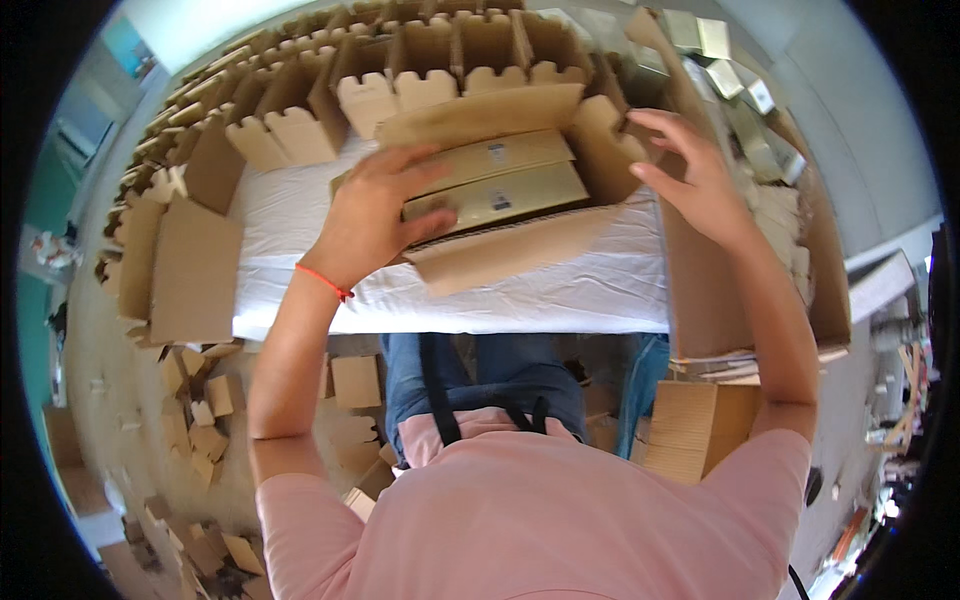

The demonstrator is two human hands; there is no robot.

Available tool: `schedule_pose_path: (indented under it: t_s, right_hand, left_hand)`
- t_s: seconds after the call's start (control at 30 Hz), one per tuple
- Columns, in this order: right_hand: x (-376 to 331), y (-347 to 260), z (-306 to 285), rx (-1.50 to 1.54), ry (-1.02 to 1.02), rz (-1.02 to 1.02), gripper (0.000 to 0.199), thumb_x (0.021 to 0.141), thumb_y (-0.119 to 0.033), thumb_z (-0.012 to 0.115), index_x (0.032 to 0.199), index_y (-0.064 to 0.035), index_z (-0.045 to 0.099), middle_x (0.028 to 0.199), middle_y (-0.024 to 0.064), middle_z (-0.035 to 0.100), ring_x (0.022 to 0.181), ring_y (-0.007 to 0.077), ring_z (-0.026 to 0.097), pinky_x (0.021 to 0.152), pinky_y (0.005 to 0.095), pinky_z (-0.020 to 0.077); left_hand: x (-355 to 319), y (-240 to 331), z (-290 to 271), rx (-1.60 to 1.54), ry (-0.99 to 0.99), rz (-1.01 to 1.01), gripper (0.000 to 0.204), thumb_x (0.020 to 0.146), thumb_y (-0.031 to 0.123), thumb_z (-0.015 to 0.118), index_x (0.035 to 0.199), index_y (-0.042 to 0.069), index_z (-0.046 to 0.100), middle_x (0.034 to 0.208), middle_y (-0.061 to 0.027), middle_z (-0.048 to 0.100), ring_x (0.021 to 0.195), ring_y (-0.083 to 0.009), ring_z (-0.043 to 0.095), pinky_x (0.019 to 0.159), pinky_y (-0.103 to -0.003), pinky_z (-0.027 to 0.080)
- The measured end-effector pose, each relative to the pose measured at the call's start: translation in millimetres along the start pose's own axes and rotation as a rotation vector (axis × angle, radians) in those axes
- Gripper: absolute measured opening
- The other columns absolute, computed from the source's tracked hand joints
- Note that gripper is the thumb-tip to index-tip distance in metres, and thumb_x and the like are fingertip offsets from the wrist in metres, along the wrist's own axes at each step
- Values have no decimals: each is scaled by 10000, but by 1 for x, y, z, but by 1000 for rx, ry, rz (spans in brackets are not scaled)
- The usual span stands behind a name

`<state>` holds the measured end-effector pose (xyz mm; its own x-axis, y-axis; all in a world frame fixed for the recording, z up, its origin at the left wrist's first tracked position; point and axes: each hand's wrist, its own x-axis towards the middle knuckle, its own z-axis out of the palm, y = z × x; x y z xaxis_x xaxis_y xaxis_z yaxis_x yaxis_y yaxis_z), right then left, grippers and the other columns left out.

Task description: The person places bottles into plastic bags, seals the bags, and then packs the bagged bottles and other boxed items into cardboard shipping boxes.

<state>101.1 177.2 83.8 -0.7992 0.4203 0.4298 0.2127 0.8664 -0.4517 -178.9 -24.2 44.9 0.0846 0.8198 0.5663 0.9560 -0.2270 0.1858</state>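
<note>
An open brown carton [520,245] lies on a white-covered table, its long flaps spread toward and away from me. Two flat gold boxes [510,195] sit side by side inside it, each with a small dark label. At the carton's left end, my left hand [380,200] reaches over the boxes, thumb and fingers spread, fingertips over their left ends; it is slightly blurred. By the right end flap [605,140], my right hand [690,170] is open, with fingers and thumb apart and nothing between them. Whether it touches the flap I cannot tell.
Rows of open cartons with wavy-edged flaps [425,90] crowd the table's far and left sides. A large carton [710,280] stands at the right, with small gold boxes [725,78] beyond it. Loose cardboard pieces [210,440] litter the floor at left.
</note>
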Motion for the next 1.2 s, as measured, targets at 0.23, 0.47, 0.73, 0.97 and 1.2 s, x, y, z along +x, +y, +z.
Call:
schedule_pose_path:
  t_s: [0.23,0.47,0.73,0.97,1.2]
  right_hand:
    - [-6,10,15,149,-284,577,334,869,-283,629,950,33,560,560,42,517,398,97,508,350,253,377]
    - [26,-15,25,384,-293,633,304,920,-266,549,958,20,453,756,86,527,486,182,605,346,236,445]
    - [162,-132,134,610,-562,405,374,916,-212,544,1108,102,474,960,175,600,630,235,665,511,291,552]
    - [241,-167,276,794,-666,345,307,897,-193,579,992,97,546,830,165,610,611,226,656,545,318,570]
    - [223,-194,335,1064,-410,216,464,938,-327,517,1287,-26,466,1123,106,573,966,186,601,808,315,505]
  left_hand:
    - [-75,-31,-11,-190,-51,-819,585,741,558,661,761,-22,587,682,-151,614,634,-244,605,580,-335,472]
    - [-119,-11,-13,-1007,256,-958,290,908,242,539,868,-32,626,795,-47,605,742,-132,594,662,-271,480]
    - [-232,2,-76,-906,1075,-1146,275,899,190,541,990,-58,616,928,-53,627,880,-107,553,785,-235,424]
    - [-281,-6,-87,-596,1267,-1237,248,915,192,547,965,-42,613,889,-15,628,846,-69,546,768,-223,428]
    - [-312,-36,-72,-726,1374,-941,493,981,465,301,1165,48,488,1096,-69,533,1009,-167,524,900,-344,435]
